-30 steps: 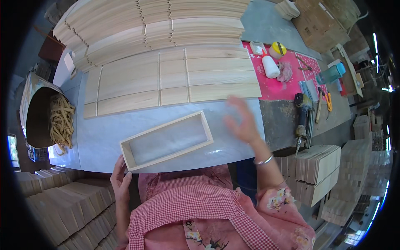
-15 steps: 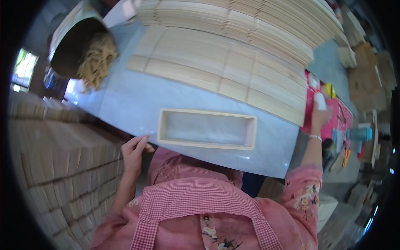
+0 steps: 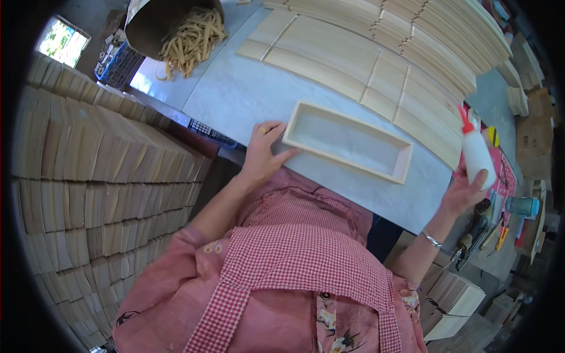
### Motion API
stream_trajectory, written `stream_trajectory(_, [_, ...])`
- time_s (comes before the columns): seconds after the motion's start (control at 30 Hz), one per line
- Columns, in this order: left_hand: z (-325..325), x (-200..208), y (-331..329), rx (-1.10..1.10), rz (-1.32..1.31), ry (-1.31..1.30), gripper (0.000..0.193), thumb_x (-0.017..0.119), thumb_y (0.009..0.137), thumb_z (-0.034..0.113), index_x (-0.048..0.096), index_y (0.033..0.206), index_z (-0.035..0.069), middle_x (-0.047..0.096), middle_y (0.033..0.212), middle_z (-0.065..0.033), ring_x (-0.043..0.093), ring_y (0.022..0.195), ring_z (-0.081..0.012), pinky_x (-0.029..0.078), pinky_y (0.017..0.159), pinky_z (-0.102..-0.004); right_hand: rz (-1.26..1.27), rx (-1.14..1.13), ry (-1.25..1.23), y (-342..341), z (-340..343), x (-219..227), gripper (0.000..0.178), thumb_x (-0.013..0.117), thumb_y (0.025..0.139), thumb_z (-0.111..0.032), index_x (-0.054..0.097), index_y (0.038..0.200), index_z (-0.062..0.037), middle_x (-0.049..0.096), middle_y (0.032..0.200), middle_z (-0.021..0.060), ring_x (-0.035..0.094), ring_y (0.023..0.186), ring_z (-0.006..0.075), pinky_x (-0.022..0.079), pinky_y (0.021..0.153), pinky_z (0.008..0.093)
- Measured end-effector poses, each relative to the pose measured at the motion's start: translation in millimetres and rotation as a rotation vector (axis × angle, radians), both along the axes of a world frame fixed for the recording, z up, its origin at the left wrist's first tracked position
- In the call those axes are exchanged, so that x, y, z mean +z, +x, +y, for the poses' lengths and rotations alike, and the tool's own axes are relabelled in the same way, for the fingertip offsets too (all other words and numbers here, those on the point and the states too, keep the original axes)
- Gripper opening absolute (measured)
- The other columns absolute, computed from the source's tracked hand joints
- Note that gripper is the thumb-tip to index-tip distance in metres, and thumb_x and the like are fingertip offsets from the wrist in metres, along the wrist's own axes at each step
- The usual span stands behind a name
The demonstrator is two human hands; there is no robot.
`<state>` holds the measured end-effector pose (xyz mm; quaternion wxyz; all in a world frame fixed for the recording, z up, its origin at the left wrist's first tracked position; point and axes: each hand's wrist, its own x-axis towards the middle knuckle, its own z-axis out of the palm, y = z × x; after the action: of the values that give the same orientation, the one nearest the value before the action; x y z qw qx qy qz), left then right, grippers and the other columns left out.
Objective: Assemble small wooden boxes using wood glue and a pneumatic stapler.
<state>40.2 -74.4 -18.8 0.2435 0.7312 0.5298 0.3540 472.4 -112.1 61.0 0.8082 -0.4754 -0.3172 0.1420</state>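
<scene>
A narrow rectangular wooden frame [image 3: 347, 167] of pale wood lies slanted on the grey table, its bottom open to the tabletop. At its left end, my left hand [image 3: 265, 150] grips the near corner, the thumb along the front side and the fingers at the end wall. My right hand [image 3: 462, 194] is closed around the lower part of a white squeeze bottle [image 3: 478, 156] with a red nozzle. The bottle is held up at the table's right side, nozzle pointing up and slightly left.
Thin wooden panels [image 3: 329, 53] lie in layers across the far side. At far left, a tipped container [image 3: 144, 35] spills wooden strips [image 3: 197, 41]. Stacked wooden pieces [image 3: 106, 176] rise left of the table [image 3: 235, 94]. Right are a pink mat [image 3: 505, 170], tools and a teal jar [image 3: 522, 206].
My right hand has brought the white bottle up and nearer from the pink mat. My left hand has moved from the table edge onto the frame, which now lies more slanted.
</scene>
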Motion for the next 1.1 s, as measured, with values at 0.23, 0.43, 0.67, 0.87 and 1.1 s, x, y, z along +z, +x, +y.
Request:
stream_trajectory(0.23, [23.0,-17.9,4.1,-0.049,-0.042,0.057,0.053,0.083,0.076,0.02,0.069,0.126,0.008,0.063,0.119,-0.0076,0.052,0.108,-0.0258,0.044,0.097,-0.0345,-0.181,0.407,-0.365,-145.3,-10.2,-21.9,0.048,0.068,0.086,-0.023,0.051,0.128,-0.0042,0.059,0.11,0.0128,0.061,0.08,0.0214,0.052,0.058,0.0291])
stream_trajectory(0.43, [20.1,-15.6,3.8,-0.022,-0.048,0.125,0.053,0.083,0.076,0.028,0.072,0.125,0.013,0.065,0.114,-0.0053,0.054,0.105,-0.0242,0.044,0.096,-0.0343,-0.426,0.497,-0.422,-192.5,-7.1,-22.1,0.054,0.072,0.083,-0.021,0.05,0.129,-0.0055,0.058,0.117,0.0137,0.06,0.096,0.0251,0.054,0.074,0.0323])
stream_trajectory(0.67, [19.5,-16.1,3.0,-0.014,-0.046,0.157,0.052,0.083,0.076,0.029,0.072,0.125,0.015,0.066,0.113,-0.004,0.053,0.105,-0.023,0.043,0.096,-0.0337,-0.521,0.53,-0.4,-203.1,2.4,-25.8,0.057,0.075,0.082,-0.017,0.048,0.131,-0.0057,0.058,0.12,0.0142,0.06,0.103,0.0281,0.053,0.085,0.0359])
stream_trajectory(0.87, [21.6,-15.6,2.7,-0.024,-0.029,0.127,0.052,0.083,0.076,0.029,0.072,0.125,0.014,0.066,0.113,-0.0038,0.053,0.106,-0.0227,0.043,0.096,-0.0334,-0.589,0.485,-0.374,-203.6,10.8,-24.1,0.055,0.075,0.082,-0.014,0.049,0.13,-0.0055,0.058,0.119,0.0138,0.06,0.103,0.0274,0.053,0.085,0.035])
stream_trajectory(1.1, [21.1,-17.3,2.2,-0.032,-0.025,0.129,0.055,0.085,0.074,0.022,0.071,0.126,0.011,0.066,0.115,-0.006,0.054,0.105,-0.0236,0.046,0.094,-0.0339,-0.599,0.409,-0.369,-203.0,30.1,-22.9,0.053,0.075,0.083,-0.013,0.049,0.128,-0.0047,0.059,0.118,0.0139,0.061,0.1,0.0266,0.052,0.085,0.0342])
